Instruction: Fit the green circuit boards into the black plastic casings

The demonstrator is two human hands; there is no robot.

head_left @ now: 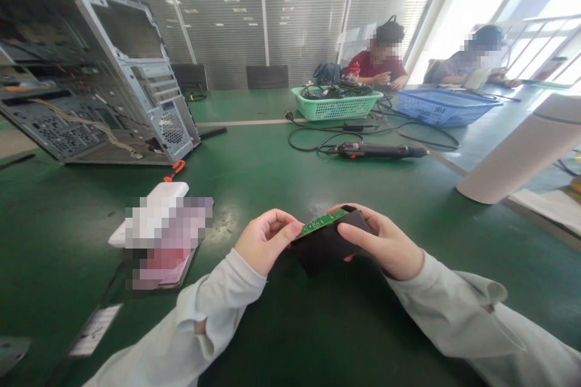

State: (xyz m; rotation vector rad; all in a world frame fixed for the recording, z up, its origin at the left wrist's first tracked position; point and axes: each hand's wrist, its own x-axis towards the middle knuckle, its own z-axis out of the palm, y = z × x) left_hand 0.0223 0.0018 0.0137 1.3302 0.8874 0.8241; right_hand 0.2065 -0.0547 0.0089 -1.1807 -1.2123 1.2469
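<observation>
A black, flat-sided piece (pixel 324 245) is held above the green table, with a narrow green circuit board (pixel 323 222) showing along its upper edge. My left hand (pixel 267 239) pinches the left end of the board between thumb and fingers. Around the right end of the black piece wraps my right hand (pixel 384 242), its thumb on the near face and its other fingers mostly hidden behind. Whether the board is fixed to the black piece cannot be made out.
An open computer case (pixel 97 72) stands at the left, near a white power bank (pixel 175 192). Beyond my hands lie a corded electric screwdriver (pixel 379 150), a green basket (pixel 338 106) of cables and a blue basket (pixel 447 107). A white cylinder (pixel 521 151) leans right. Two people sit behind.
</observation>
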